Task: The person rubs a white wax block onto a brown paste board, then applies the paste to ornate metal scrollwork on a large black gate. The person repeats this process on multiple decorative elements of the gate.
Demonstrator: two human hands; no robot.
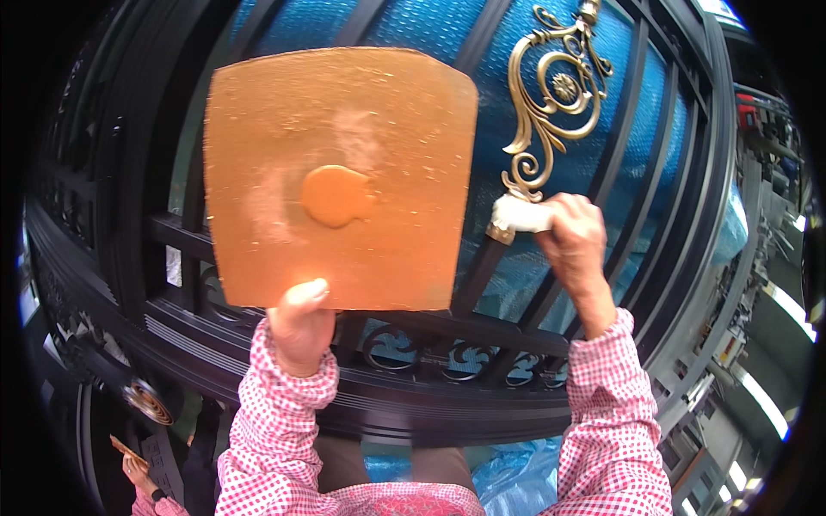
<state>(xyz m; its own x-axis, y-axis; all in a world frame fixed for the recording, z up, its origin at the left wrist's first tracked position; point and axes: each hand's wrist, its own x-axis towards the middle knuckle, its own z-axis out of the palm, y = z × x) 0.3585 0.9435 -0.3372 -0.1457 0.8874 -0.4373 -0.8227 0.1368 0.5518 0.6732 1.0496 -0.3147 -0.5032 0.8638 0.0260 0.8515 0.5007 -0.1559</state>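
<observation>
My left hand (300, 331) grips the lower edge of a squarish, gold-coated board (284, 103), thumb on its face and the other fingers hidden behind. A small puddle of thick gold-orange paint (337, 196) lies at the middle of the board. Pinched in my right hand (578, 242) is a white, soft-looking cloth (522, 213), which touches the lower end of a gold scroll ornament (564, 86). The ornament, with a flower at its centre, is fixed to a bar of a black metal gate (632, 129). The cloth covers part of the ornament's gold collar (500, 234).
Blue bubble wrap (422, 24) shows behind the gate's bars. Black scrollwork (391, 346) runs along a lower panel. At the lower left, another person's hand (136, 469) holds a brownish flat piece. Cluttered workshop items (761, 129) line the right side.
</observation>
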